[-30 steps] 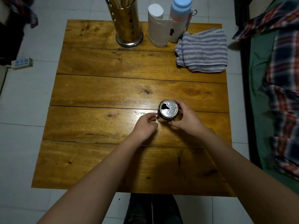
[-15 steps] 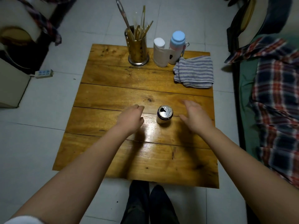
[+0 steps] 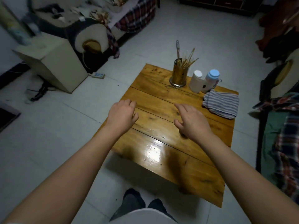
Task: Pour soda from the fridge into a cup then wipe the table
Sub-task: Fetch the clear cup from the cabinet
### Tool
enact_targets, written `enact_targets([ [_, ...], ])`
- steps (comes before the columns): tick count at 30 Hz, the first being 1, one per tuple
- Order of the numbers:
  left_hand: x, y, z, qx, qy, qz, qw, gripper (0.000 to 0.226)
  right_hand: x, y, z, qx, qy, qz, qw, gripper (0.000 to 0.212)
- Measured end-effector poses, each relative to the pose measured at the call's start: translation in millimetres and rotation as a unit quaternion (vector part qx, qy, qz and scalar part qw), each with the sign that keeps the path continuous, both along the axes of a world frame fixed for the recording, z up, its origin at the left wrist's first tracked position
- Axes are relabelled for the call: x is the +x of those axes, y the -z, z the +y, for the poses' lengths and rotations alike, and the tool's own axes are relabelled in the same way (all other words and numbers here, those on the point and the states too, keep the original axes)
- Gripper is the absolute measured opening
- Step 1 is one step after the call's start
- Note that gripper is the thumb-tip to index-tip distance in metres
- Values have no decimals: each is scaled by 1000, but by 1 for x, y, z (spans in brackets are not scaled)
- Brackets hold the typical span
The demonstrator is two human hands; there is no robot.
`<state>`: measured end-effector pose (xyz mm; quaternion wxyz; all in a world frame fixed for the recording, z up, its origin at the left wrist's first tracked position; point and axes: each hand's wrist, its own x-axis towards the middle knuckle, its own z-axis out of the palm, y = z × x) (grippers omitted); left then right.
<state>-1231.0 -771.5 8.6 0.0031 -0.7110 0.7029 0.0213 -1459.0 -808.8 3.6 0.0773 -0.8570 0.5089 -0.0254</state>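
Note:
My left hand (image 3: 122,113) hovers over the left edge of the low wooden table (image 3: 155,152), fingers loosely curled and holding nothing. Above the table's middle is my right hand (image 3: 192,122), palm down with fingers spread and nothing in it. The soda can is hidden; only a dark sliver shows under my right wrist. A white cup (image 3: 196,81) stands at the table's far edge beside a white bottle with a blue lid (image 3: 211,80). A striped cloth (image 3: 221,104) lies crumpled at the far right corner.
A brass utensil holder (image 3: 178,75) with chopsticks stands left of the cup. A beige box-shaped unit (image 3: 53,62) and a power strip (image 3: 98,75) sit on the tiled floor to the left. A bed with plaid fabric (image 3: 284,135) borders the table's right side. My legs (image 3: 134,201) show below.
Both hands let go of the can and lifted apart. My view rose and swung left, so the table now sits to the right and the can is covered by my right hand.

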Motion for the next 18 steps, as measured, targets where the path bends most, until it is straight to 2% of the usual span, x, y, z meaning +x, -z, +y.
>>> enact_targets([
  [8, 64, -18, 88, -19, -134, 3, 991, 46, 88, -15, 37, -21, -126, -3, 992, 55],
  [18, 150, -25, 224, -10, -281, -3, 960, 46, 205, -18, 112, -31, -255, -6, 966, 55],
])
